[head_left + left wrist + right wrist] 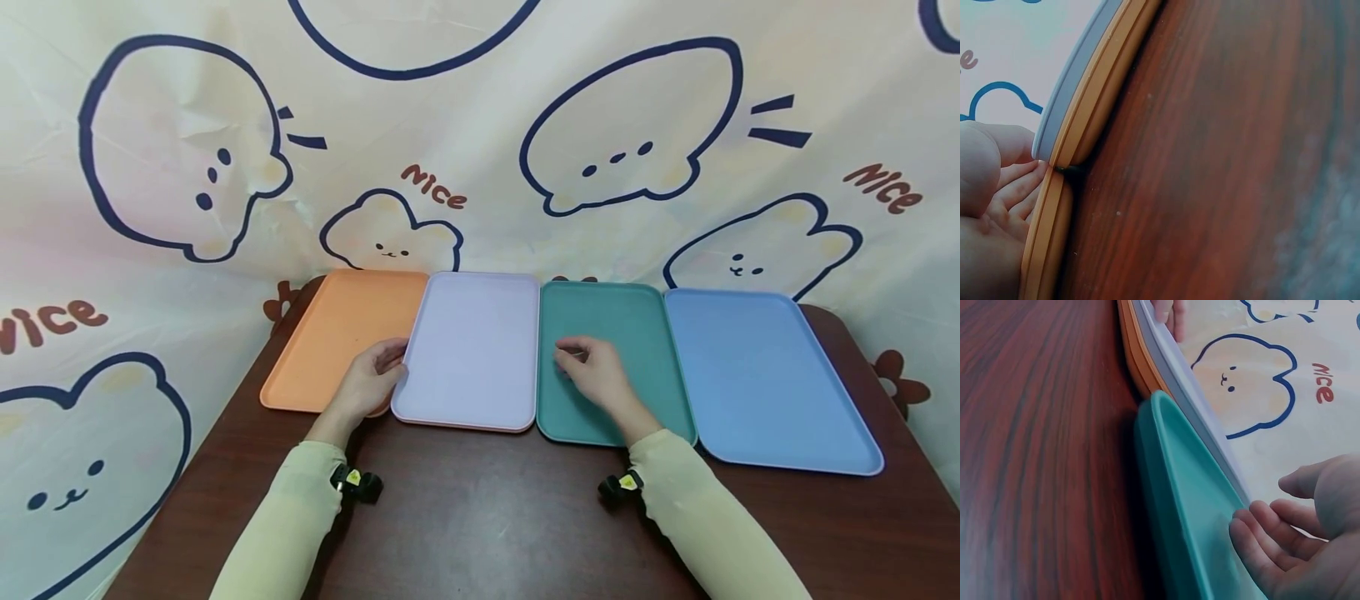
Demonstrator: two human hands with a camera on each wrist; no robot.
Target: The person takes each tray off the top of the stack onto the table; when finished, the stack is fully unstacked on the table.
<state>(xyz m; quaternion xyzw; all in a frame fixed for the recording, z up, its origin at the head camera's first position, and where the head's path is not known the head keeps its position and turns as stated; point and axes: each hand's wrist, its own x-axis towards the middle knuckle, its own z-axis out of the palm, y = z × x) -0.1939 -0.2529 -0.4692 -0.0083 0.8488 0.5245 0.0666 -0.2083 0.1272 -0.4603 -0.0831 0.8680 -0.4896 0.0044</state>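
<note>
Atop an orange tray, whose rim shows in the left wrist view (1088, 119), lies a lavender tray (468, 350). My left hand (367, 379) is at the left edge of the lavender tray; its thumb and fingertips touch or nearly touch the rim, over another orange tray (352, 325). Over the green tray (615, 317) hovers my right hand (596, 371), fingers loosely bent and holding nothing. In the right wrist view, the right hand's fingers (1272, 537) appear just above the green tray's surface.
A blue tray (765, 375) lies at the right end of the row, beside the green one. The trays rest along the far side of a dark brown wooden table (480, 517). Behind hangs a pale cloth (480, 142) with cartoon drawings. Both wrists carry small black cameras.
</note>
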